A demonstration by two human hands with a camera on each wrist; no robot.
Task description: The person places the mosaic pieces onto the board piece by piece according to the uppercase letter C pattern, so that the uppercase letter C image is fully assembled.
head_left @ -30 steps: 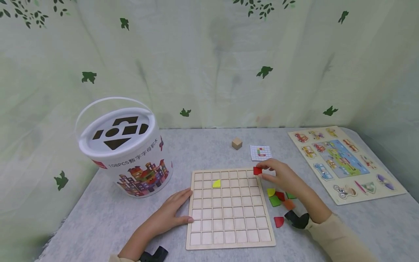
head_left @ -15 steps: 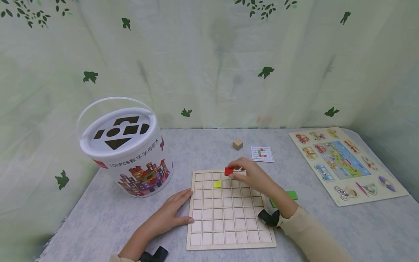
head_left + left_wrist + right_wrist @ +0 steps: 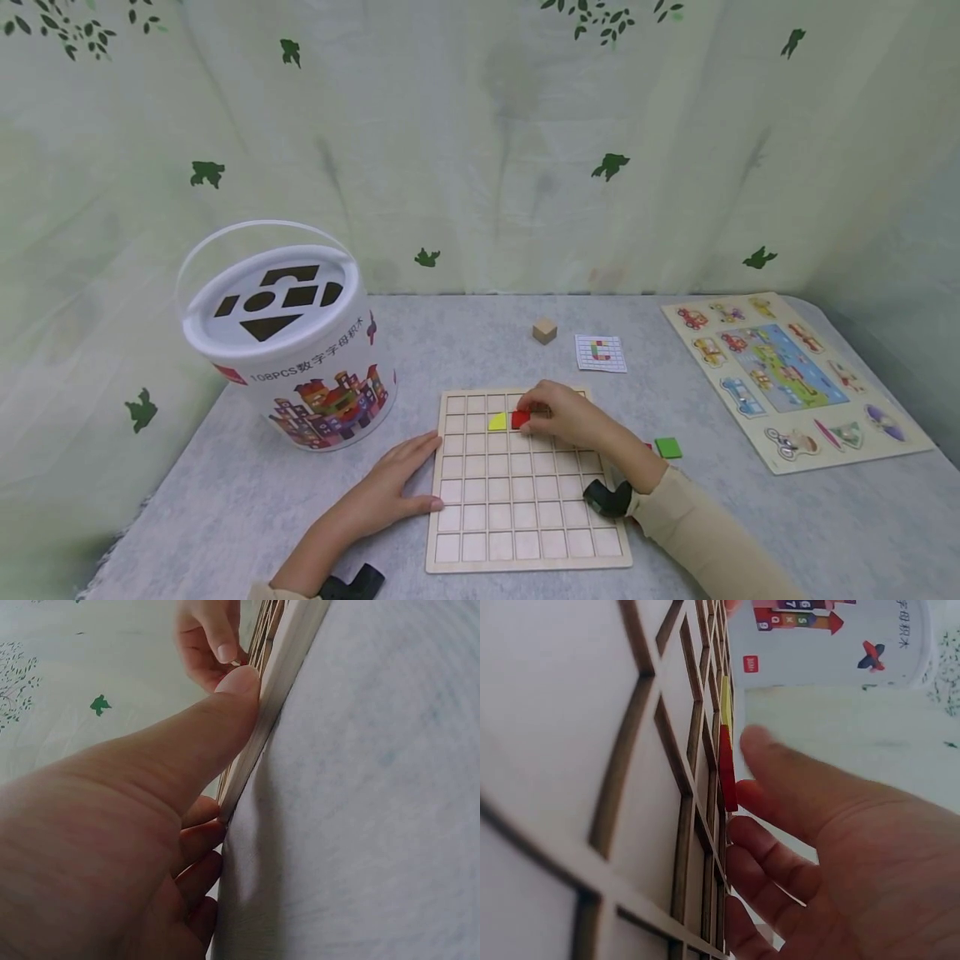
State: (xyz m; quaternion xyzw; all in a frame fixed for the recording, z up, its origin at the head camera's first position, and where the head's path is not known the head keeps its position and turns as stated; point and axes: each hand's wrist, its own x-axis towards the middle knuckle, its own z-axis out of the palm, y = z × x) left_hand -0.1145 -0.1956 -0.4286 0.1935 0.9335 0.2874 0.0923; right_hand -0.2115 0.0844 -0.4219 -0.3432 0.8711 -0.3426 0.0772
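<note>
A square-celled wooden board (image 3: 513,492) lies flat on the table. My left hand (image 3: 386,483) rests at its left edge, fingers spread, with the thumb tip touching the rim in the left wrist view. Over the board's upper part, my right hand (image 3: 570,417) pinches a small red tile (image 3: 519,420) at a cell one gap right of a yellow tile (image 3: 497,422) with a rounded corner. In the right wrist view the red tile (image 3: 727,769) stands slightly proud of the grid, thumb and index fingertip beside it.
A white lidded bucket (image 3: 300,367) stands left. Behind the board are a wooden cube (image 3: 544,330) and a pattern card (image 3: 600,353). A picture puzzle (image 3: 795,375) lies right. A green tile (image 3: 668,448) shows beside the right forearm, which hides other pieces.
My right hand has carried the red tile left from the board's upper right corner, then down to the cell beside the yellow tile. My left hand has stayed at the edge.
</note>
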